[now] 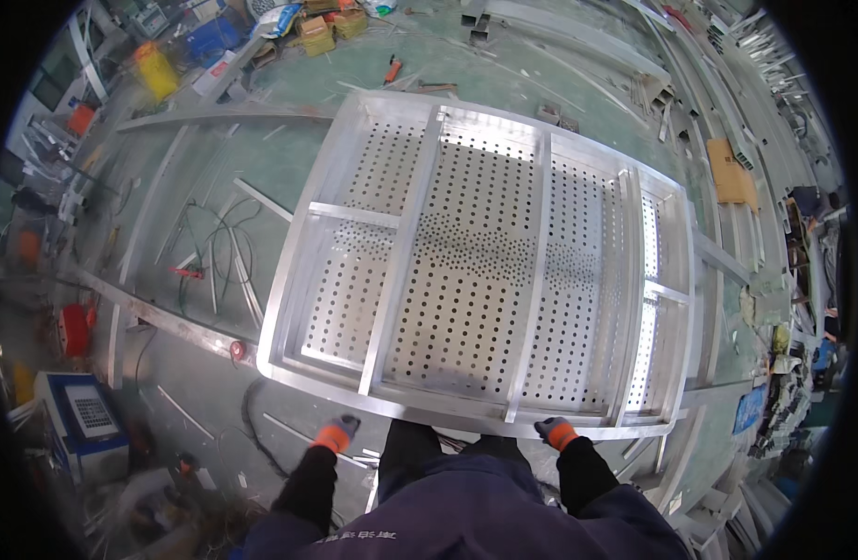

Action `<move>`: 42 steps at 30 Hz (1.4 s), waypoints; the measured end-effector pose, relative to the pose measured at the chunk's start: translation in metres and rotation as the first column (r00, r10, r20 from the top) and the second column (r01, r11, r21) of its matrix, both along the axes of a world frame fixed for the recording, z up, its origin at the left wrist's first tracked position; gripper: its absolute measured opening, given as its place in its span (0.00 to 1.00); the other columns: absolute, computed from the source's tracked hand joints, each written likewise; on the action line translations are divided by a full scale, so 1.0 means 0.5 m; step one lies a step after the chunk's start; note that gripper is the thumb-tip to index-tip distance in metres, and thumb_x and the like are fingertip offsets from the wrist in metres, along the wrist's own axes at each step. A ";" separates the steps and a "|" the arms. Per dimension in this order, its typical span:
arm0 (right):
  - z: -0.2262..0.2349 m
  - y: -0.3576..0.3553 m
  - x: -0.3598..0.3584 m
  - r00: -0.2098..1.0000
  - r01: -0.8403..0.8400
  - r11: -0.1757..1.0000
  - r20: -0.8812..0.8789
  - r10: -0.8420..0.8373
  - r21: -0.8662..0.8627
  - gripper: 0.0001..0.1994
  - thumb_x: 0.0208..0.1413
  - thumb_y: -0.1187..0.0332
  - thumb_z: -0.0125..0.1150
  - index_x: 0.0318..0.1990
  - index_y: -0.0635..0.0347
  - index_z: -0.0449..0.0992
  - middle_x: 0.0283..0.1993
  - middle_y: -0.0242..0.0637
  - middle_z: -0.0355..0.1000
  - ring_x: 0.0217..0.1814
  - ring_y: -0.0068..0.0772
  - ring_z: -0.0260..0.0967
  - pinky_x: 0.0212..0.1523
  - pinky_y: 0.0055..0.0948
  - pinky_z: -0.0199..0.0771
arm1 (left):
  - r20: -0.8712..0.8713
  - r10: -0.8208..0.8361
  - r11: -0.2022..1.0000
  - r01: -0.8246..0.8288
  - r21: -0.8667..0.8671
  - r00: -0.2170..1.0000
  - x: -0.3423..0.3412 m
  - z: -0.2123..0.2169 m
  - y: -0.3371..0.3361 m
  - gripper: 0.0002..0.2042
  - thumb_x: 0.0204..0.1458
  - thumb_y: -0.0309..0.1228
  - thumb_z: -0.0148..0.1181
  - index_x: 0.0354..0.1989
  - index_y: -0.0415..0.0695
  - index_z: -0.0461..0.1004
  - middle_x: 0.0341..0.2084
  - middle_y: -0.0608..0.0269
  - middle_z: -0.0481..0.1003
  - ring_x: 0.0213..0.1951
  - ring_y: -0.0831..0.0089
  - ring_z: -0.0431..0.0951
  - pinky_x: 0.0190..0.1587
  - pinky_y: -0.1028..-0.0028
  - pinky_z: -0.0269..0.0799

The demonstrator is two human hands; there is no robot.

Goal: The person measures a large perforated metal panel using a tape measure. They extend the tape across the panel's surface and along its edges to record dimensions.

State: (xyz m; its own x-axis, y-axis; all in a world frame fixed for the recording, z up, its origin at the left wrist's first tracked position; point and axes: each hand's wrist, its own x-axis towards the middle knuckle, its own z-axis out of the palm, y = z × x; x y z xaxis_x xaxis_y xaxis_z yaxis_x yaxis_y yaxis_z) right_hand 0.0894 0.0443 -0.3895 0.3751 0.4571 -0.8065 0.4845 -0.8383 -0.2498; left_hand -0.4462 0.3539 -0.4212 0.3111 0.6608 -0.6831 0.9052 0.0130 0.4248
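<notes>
A large silvery metal panel (466, 350) lies in front of me, perforated with rows of round holes. A raised rim (429, 415) surrounds it, and crossbars (529, 327) divide it into several bays. My left hand (339, 432), in a dark glove with an orange cuff, is curled just off the panel's near edge. My right hand (556, 433) wears a matching glove. Its curled fingers are at the near rim, right of my body; whether they touch it is hard to tell. Nothing shows in either hand.
Long metal bars (168, 313) run beneath and beside the panel. A blue-and-white machine (84, 425) stands at the lower left. Cables (219, 252) and offcuts litter the green floor. An orange-handled tool (393, 69) lies beyond the panel. Stacked metal profiles (728, 121) line the right side.
</notes>
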 end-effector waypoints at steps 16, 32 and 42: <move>0.034 0.757 -0.064 0.986 -0.156 0.958 -0.023 0.167 0.240 0.21 0.60 0.47 0.52 0.45 0.54 0.78 0.44 0.45 0.77 0.48 0.54 0.74 0.51 0.42 0.73 | -0.244 0.110 0.992 -0.089 0.094 0.963 0.740 -0.102 0.718 0.45 0.49 0.58 0.57 0.71 0.44 0.50 0.64 0.46 0.63 0.65 0.49 0.62 0.65 0.55 0.60; -0.300 1.561 0.287 0.902 -0.066 0.891 0.409 -0.139 0.449 0.24 0.55 0.51 0.58 0.54 0.56 0.73 0.55 0.47 0.72 0.56 0.52 0.70 0.56 0.44 0.70 | -0.264 0.267 0.957 -0.225 0.181 0.927 0.810 -0.090 0.716 0.26 0.52 0.53 0.54 0.49 0.44 0.76 0.40 0.52 0.80 0.45 0.53 0.80 0.50 0.61 0.73; -0.367 1.746 0.338 0.829 -0.168 0.923 0.557 -0.057 0.345 0.17 0.58 0.62 0.50 0.50 0.58 0.75 0.51 0.45 0.75 0.51 0.48 0.76 0.48 0.44 0.76 | -0.216 0.342 0.938 -0.319 0.137 0.914 0.805 -0.088 0.710 0.28 0.51 0.52 0.57 0.55 0.47 0.72 0.39 0.56 0.80 0.44 0.58 0.80 0.48 0.63 0.74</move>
